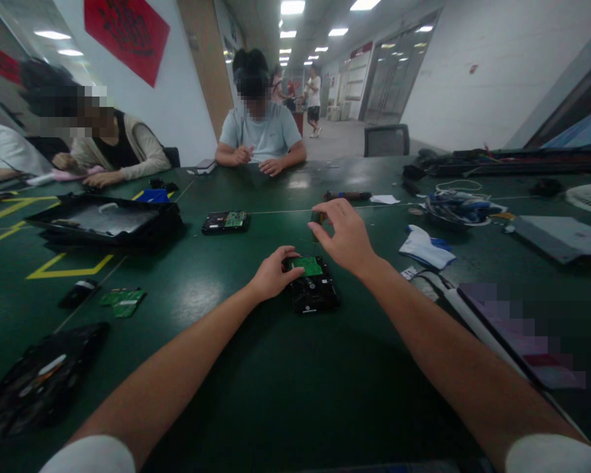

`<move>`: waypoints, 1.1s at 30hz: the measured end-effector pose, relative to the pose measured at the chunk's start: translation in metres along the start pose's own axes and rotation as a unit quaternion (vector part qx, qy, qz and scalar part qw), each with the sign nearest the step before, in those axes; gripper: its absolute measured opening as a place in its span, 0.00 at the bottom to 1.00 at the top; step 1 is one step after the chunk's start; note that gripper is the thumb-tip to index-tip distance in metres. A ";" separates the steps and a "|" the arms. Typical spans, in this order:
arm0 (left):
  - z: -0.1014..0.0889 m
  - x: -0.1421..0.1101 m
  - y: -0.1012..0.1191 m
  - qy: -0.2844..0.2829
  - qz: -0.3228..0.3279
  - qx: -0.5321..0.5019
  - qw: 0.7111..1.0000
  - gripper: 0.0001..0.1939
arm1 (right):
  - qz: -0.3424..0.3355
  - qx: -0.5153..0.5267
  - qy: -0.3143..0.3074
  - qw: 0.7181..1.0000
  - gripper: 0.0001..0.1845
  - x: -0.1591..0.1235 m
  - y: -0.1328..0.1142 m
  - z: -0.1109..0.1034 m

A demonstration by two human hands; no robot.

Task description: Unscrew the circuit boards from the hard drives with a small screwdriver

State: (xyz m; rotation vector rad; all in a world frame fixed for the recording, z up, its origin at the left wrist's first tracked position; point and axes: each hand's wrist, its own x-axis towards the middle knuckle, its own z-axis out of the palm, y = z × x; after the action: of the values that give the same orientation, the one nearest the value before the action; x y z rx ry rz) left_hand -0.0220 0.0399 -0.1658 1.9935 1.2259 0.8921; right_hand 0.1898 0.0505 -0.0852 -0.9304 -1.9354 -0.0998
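Observation:
In front of me a black hard drive (314, 295) with a green circuit board (308, 266) lies on the green table. My left hand (274, 272) grips its left side, the thumb resting on the board. Raised just above the drive's far right corner, my right hand (343, 235) is closed in a pinch on a small screwdriver (318, 218). Its thin shaft points down toward the board; whether the tip touches is too small to tell. A second hard drive (225, 222) lies farther off to the left.
Left are a black tray (103, 223), a loose green circuit board (123, 301) and a dark drive-like unit (44, 378). Right are white-and-blue gloves (426, 248), a bundle of cables (460, 207) and a flat grey box (561, 236). A person (260, 135) sits opposite.

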 end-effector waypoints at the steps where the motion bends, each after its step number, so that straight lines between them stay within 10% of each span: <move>1: 0.000 0.000 0.000 0.000 0.000 -0.001 1.000 0.30 | -0.003 0.001 0.006 1.000 0.11 0.000 0.001 0.000; 33: -0.002 -0.002 0.006 -0.005 -0.006 0.009 1.000 0.30 | -0.027 0.002 -0.032 0.999 0.23 -0.001 0.000 0.001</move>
State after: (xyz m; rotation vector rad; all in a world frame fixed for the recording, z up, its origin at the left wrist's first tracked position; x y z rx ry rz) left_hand -0.0208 0.0359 -0.1603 2.0001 1.2439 0.8677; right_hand 0.1891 0.0502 -0.0861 -0.8872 -2.0195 -0.0989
